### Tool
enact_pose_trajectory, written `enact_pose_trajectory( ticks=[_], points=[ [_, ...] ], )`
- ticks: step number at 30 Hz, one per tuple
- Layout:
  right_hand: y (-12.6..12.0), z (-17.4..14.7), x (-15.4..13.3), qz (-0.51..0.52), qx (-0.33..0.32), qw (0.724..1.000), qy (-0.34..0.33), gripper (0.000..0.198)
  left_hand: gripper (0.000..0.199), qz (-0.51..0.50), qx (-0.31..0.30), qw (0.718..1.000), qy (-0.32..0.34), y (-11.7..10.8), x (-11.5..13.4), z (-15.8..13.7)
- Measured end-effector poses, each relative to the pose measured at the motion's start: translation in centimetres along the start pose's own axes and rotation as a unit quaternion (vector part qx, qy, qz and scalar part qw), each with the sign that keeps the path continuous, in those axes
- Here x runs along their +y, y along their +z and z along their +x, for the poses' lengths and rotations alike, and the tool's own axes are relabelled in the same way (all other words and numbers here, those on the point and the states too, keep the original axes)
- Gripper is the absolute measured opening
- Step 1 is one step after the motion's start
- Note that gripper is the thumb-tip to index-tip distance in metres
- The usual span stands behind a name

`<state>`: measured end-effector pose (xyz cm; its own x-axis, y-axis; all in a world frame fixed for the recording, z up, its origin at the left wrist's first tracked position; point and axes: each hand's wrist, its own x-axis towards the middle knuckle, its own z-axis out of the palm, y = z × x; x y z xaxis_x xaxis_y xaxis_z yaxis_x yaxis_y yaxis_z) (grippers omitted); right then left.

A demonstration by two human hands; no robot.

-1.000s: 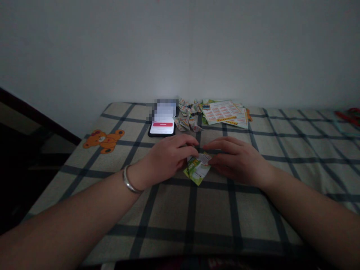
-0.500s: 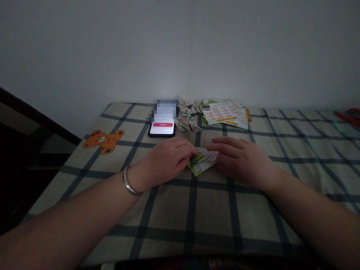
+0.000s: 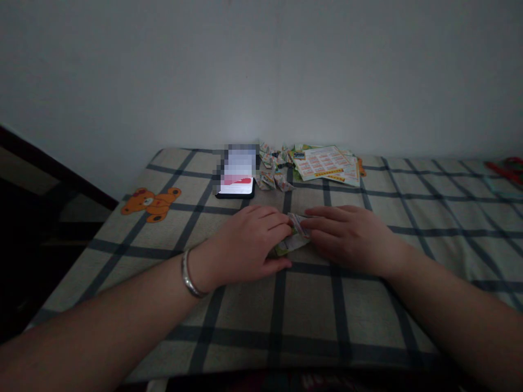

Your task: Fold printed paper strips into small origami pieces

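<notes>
A small piece of folded printed paper, green and white, lies on the checked cloth between my two hands. My left hand, with a silver bangle at its wrist, rests over the paper's left part. Its fingertips touch the paper while the thumb sticks out below, apart from the fingers. On the other side, my right hand has its fingers on the upper right fold and edge. Its thumb is hidden under the hand. A striped folded flap stands up slightly between the fingertips of both hands.
Behind the hands lie a lit phone, several folded paper pieces and a stack of printed sheets, close to the wall. An orange bear picture is at the left cloth edge. Something red sits far right.
My left hand has slid right over the paper, and its thumb has spread out below. The right fingers have closed in on the paper, whose upper part is now folded narrower.
</notes>
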<state>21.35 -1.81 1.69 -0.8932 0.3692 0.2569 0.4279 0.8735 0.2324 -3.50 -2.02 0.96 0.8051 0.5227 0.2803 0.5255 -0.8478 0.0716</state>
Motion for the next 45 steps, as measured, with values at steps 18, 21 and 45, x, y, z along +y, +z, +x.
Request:
enact_pose_trajectory(
  ticks=[18,21,45],
  points=[
    [0.2,0.6,-0.5,0.103,-0.015,0.989,0.108,0.012,0.02,0.023,0.039,0.999,0.0,0.2,-0.2,0.2],
    [0.2,0.5,-0.6,0.088,-0.013,0.991,0.1,0.01,0.019,0.013,0.052,0.999,0.005,0.4,-0.3,0.1],
    [1.0,1.5,-0.6,0.206,-0.03,0.94,0.269,0.007,0.01,-0.039,0.075,0.996,-0.039,1.2,-1.0,0.7]
  ],
)
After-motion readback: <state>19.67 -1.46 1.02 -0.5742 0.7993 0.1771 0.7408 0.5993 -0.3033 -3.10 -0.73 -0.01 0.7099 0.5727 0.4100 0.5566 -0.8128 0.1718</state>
